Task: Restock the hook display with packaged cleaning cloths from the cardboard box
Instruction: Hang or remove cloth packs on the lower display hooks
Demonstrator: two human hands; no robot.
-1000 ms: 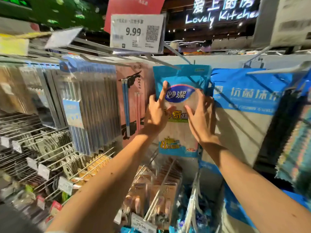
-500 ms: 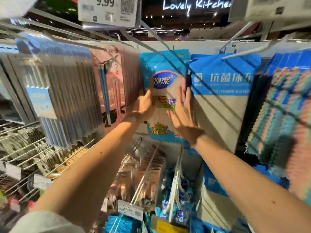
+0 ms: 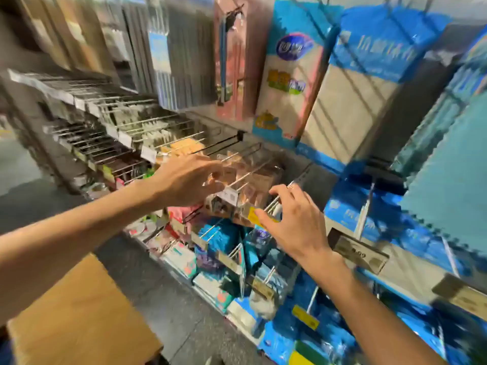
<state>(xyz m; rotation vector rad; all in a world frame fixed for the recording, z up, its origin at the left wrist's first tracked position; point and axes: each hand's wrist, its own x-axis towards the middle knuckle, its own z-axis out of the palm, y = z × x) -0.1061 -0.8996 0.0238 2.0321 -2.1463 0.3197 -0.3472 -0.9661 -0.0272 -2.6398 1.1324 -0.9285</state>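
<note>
A blue and white pack of cleaning cloths (image 3: pixel 287 75) hangs on the hook display near the top, with no hand on it. Both my hands are below it and hold nothing. My left hand (image 3: pixel 187 180) hovers with fingers relaxed in front of the hooks of small brown packets. My right hand (image 3: pixel 292 222) hangs lower and to the right, fingers spread loosely over the hook ends. The cardboard box (image 3: pixel 79 312) stands on the floor at the lower left; only its brown flap shows. The picture is blurred by head motion.
A larger blue and white cloth pack (image 3: pixel 369 83) hangs right of the hung pack. Metal hooks with price tags (image 3: pixel 147 154) jut out at the left. A teal cloth stack (image 3: pixel 448 185) fills the right. More blue packs (image 3: pixel 303 335) hang low.
Both hands have let go of the hung cloth pack and dropped away from it. My view has swung down, so the cardboard box and floor have come into sight.
</note>
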